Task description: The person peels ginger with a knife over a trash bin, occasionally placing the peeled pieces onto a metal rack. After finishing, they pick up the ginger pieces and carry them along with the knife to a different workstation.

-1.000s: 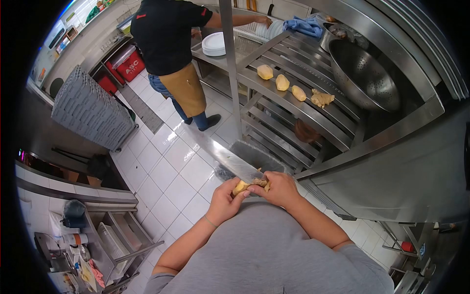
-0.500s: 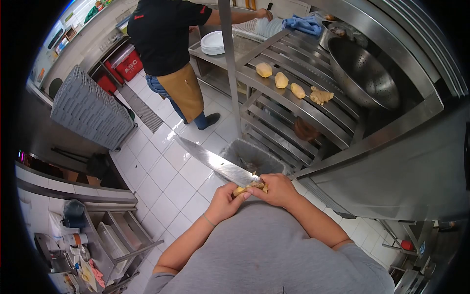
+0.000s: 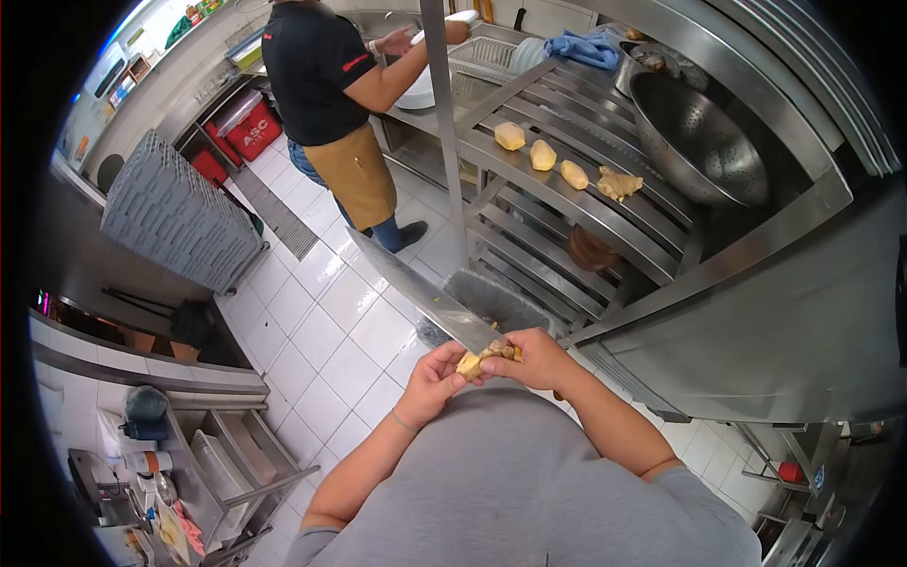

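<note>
A knobby piece of ginger (image 3: pixel 470 367), partly pale yellow and partly brown-skinned, sits between my two hands in front of my grey shirt. The fingers of my left hand (image 3: pixel 430 386) are closed around its left end. My right hand (image 3: pixel 537 361) grips a large knife, its handle hidden by the fingers, and the right thumb rests against the ginger. The broad knife blade (image 3: pixel 416 291) points up and to the left, away from me. Under the blade stands a grey bin (image 3: pixel 515 300) with a liner and some scraps inside.
Three peeled potatoes (image 3: pixel 542 155) and a peeled ginger root (image 3: pixel 619 183) lie on the slatted metal rack (image 3: pixel 605 222). Beside them leans a steel colander (image 3: pixel 699 142). A co-worker (image 3: pixel 321 85) in a brown apron stands at the sink counter. Grey stacked crates (image 3: pixel 179 213) stand left.
The knife blade has tilted and its flat has turned, while the ginger shows more of its pale side. The co-worker has turned and now holds a white dish in raised hands.
</note>
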Motion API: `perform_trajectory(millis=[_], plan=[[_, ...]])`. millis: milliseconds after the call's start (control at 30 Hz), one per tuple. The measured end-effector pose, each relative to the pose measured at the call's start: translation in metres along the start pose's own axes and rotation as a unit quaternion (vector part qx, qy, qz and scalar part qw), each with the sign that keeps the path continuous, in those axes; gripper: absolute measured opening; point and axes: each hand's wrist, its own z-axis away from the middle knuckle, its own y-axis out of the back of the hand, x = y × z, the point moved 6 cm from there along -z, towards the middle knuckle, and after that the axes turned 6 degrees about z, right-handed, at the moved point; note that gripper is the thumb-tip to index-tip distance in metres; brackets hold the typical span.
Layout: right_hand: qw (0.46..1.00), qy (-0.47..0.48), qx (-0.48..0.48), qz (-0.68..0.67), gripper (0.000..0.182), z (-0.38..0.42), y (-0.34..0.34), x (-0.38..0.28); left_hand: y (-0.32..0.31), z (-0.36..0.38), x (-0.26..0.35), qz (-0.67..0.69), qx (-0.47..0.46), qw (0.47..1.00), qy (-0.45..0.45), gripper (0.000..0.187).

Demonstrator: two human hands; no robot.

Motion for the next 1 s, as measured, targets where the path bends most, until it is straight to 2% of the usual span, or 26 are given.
perform_trajectory(millis=[167, 233, 467, 567, 633, 767, 833, 967, 1000], plan=[[0.999, -0.001, 0.014, 0.039, 0.053, 0.001, 0.000, 0.001, -0.003, 0.001, 0.002, -0.020, 0.025, 0.999, 0.002, 0.050], [0.990, 0.005, 0.054, 0.132, 0.058, 0.005, 0.005, -0.008, -0.003, 0.003, 0.001, -0.026, 0.041, 0.999, -0.003, 0.048], [0.977, 0.001, 0.038, 0.212, 0.064, 0.007, 0.000, -0.010, 0.004, 0.010, -0.004, -0.043, 0.067, 0.997, 0.003, 0.048], [0.974, 0.052, 0.064, 0.211, 0.064, 0.010, -0.004, -0.016, 0.008, 0.010, -0.007, -0.068, 0.071, 0.995, 0.005, 0.047], [0.984, 0.054, 0.055, 0.160, 0.064, 0.009, -0.005, -0.016, 0.007, 0.009, -0.006, -0.044, 0.059, 0.997, -0.016, 0.045], [0.989, 0.028, 0.018, 0.146, 0.058, 0.009, -0.007, -0.013, 0.001, 0.007, -0.003, -0.057, 0.072, 0.996, 0.003, 0.044], [0.996, 0.057, -0.027, 0.060, 0.050, 0.009, -0.014, -0.008, -0.010, 0.004, 0.005, -0.068, 0.078, 0.995, -0.014, 0.047], [0.997, 0.065, -0.031, -0.001, 0.042, 0.007, -0.018, 0.000, 0.005, 0.002, -0.005, -0.088, 0.042, 0.995, -0.007, 0.056], [0.996, 0.079, 0.014, -0.025, 0.043, 0.006, -0.015, -0.001, 0.008, 0.001, -0.005, -0.054, 0.058, 0.997, -0.019, 0.060]])
